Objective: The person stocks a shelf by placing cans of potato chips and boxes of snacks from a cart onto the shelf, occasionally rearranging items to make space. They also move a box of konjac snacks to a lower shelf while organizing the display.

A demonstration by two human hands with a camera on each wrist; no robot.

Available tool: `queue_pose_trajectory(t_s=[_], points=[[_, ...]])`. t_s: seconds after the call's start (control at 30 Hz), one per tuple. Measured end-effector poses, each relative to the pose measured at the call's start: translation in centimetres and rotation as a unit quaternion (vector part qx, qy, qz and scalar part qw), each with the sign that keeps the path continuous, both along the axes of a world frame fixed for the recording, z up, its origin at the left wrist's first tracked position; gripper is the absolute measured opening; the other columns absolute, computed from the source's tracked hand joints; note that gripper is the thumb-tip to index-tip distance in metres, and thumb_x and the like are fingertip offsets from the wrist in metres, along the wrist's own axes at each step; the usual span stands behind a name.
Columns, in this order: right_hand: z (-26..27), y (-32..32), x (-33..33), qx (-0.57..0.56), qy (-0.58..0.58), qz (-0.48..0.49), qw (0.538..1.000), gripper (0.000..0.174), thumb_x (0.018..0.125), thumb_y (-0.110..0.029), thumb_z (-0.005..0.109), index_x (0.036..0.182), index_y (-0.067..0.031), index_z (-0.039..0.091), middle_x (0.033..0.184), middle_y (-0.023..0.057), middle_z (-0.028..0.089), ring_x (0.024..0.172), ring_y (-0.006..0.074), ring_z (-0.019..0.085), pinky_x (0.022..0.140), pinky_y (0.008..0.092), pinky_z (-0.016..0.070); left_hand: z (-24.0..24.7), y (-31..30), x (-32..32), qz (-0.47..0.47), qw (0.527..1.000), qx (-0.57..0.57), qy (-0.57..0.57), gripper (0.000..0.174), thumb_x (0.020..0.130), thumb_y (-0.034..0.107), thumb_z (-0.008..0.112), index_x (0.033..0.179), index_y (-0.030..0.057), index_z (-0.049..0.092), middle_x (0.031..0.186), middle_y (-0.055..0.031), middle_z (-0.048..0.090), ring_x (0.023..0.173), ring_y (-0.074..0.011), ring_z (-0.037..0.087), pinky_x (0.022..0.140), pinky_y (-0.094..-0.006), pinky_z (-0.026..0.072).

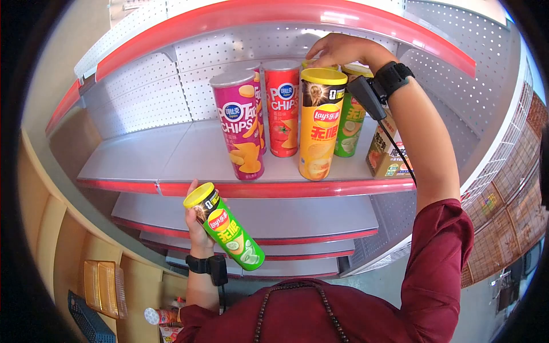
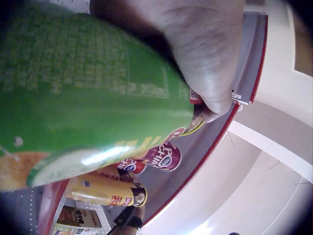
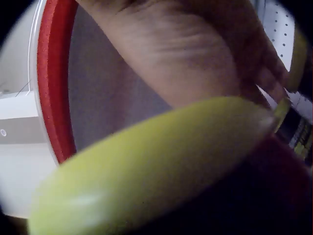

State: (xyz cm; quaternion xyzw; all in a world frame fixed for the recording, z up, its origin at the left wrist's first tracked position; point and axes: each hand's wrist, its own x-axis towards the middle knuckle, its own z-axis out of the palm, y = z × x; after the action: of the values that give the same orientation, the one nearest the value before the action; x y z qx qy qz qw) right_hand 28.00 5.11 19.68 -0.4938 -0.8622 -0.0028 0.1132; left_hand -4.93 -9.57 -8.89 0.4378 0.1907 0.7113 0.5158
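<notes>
A green Lay's chip can (image 1: pixel 231 231) with a yellow lid tilts in front of the shelf. My left hand (image 1: pixel 197 226) grips it near the lid; its green side fills much of the left wrist view. My right hand (image 1: pixel 344 50) reaches over a yellow Lay's can (image 1: pixel 320 128) to a yellow lid behind it. The fingers are partly hidden there, and I cannot tell whether they grip that can. In the right wrist view, the front can's yellow lid (image 3: pixel 146 166) lies below the palm. Another green Lay's can (image 1: pixel 351 123) stands behind to the right.
A purple chip can (image 1: pixel 238 131) and a red chip can (image 1: pixel 282 114) stand on the shelf left of the yellow one. At the right is a small box (image 1: pixel 386 150). The red-edged upper shelf (image 1: pixel 286 16) overhangs the right hand. Lower shelves (image 1: pixel 297 217) lie beneath.
</notes>
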Motion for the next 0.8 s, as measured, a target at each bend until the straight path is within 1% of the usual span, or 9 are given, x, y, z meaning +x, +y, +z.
queue_pose_trajectory(t_s=[0.1, 0.2, 0.27, 0.4, 0.5, 0.57, 0.7, 0.77, 0.8], points=[[0.2, -0.7, 0.0, -0.022, 0.011, 0.011, 1.0, 0.053, 0.07, -0.043, 0.066, 0.107, -0.0055, 0.063, 0.098, 0.014, 0.064, 0.089, 0.0244, 0.061, 0.08, 0.0313, 0.0458, 0.2, -0.6, -0.1, 0.006, 1.0, -0.003, 0.004, 0.081, 0.077, 0.052, 0.058, 0.136, 0.0078, 0.024, 0.106, -0.013, 0.056, 0.083, -0.0256, 0.061, 0.069, -0.0375, 0.0544], [0.0, -1.0, 0.0, 0.003, 0.017, 0.012, 1.0, 0.051, 0.07, -0.043, 0.065, 0.104, -0.0052, 0.065, 0.095, 0.0136, 0.065, 0.087, 0.0227, 0.061, 0.078, 0.0301, 0.0465, 0.0, -0.4, -0.2, 0.005, 1.0, 0.004, 0.007, 0.081, 0.077, 0.051, 0.058, 0.136, 0.0077, 0.024, 0.107, -0.0133, 0.056, 0.084, -0.0255, 0.061, 0.069, -0.0372, 0.0545], [0.0, -1.1, 0.2, -0.017, 0.041, 0.017, 0.999, 0.049, 0.07, -0.041, 0.066, 0.102, -0.0039, 0.066, 0.094, 0.0127, 0.066, 0.084, 0.02, 0.062, 0.076, 0.0282, 0.0469, 0.0, -0.5, -0.3, 0.002, 1.0, 0.01, 0.01, 0.081, 0.077, 0.051, 0.058, 0.136, 0.0076, 0.024, 0.108, -0.0135, 0.056, 0.084, -0.0253, 0.061, 0.069, -0.0371, 0.0545], [0.1, -1.5, 0.3, -0.035, 0.046, 0.028, 0.998, 0.046, 0.07, -0.038, 0.066, 0.1, -0.0025, 0.066, 0.091, 0.0111, 0.066, 0.081, 0.0177, 0.062, 0.074, 0.0269, 0.0471, 0.2, -0.4, 0.0, 0.004, 1.0, -0.002, 0.009, 0.08, 0.078, 0.05, 0.058, 0.136, 0.0076, 0.025, 0.108, -0.0138, 0.055, 0.084, -0.0249, 0.061, 0.069, -0.0369, 0.0545], [-0.5, -1.4, 0.5, -0.012, 0.059, 0.02, 0.998, 0.045, 0.073, -0.039, 0.067, 0.098, -0.0019, 0.066, 0.089, 0.0103, 0.066, 0.079, 0.0168, 0.062, 0.073, 0.0268, 0.0472, 0.2, -0.3, 0.1, 0.0, 1.0, -0.007, 0.009, 0.079, 0.078, 0.05, 0.058, 0.136, 0.0076, 0.025, 0.108, -0.0136, 0.055, 0.085, -0.0251, 0.061, 0.069, -0.0369, 0.0544], [-0.8, -1.2, 0.6, 0.013, 0.053, 0.016, 0.998, 0.045, 0.076, -0.042, 0.065, 0.096, -0.001, 0.066, 0.086, 0.0104, 0.066, 0.079, 0.0171, 0.061, 0.074, 0.0273, 0.0468, 0.1, -0.3, 0.2, -0.004, 1.0, -0.009, 0.008, 0.079, 0.078, 0.051, 0.058, 0.136, 0.0076, 0.025, 0.107, -0.0134, 0.055, 0.085, -0.0252, 0.061, 0.069, -0.037, 0.0543], [-0.7, -3.6, 0.2, 0.054, 0.073, -0.007, 0.996, 0.047, 0.079, -0.044, 0.062, 0.093, 0.0001, 0.066, 0.086, 0.0111, 0.066, 0.081, 0.0176, 0.061, 0.076, 0.0283, 0.046, -0.3, 0.1, 0.3, -0.007, 1.0, 0.005, 0.007, 0.08, 0.078, 0.051, 0.057, 0.136, 0.0077, 0.025, 0.107, -0.0128, 0.055, 0.084, -0.0253, 0.061, 0.069, -0.0372, 0.0541], [-1.3, -5.6, 0.3, 0.071, 0.127, 0.041, 0.988, 0.045, 0.08, -0.043, 0.062, 0.094, -0.0002, 0.065, 0.089, 0.0107, 0.065, 0.085, 0.0176, 0.06, 0.078, 0.0295, 0.0452, -0.1, -0.4, 0.2, -0.002, 1.0, 0.003, 0.014, 0.08, 0.078, 0.052, 0.057, 0.136, 0.0078, 0.024, 0.107, -0.0127, 0.055, 0.084, -0.0253, 0.061, 0.069, -0.0373, 0.054], [-1.6, -6.3, 0.2, 0.07, 0.126, 0.042, 0.989, 0.045, 0.08, -0.043, 0.062, 0.094, -0.0002, 0.065, 0.089, 0.0107, 0.065, 0.085, 0.0176, 0.06, 0.078, 0.0295, 0.0452, -0.2, -0.4, 0.2, 0.0, 1.0, 0.008, 0.014, 0.08, 0.078, 0.052, 0.057, 0.136, 0.0078, 0.024, 0.106, -0.0128, 0.055, 0.084, -0.0254, 0.061, 0.069, -0.0371, 0.054]])
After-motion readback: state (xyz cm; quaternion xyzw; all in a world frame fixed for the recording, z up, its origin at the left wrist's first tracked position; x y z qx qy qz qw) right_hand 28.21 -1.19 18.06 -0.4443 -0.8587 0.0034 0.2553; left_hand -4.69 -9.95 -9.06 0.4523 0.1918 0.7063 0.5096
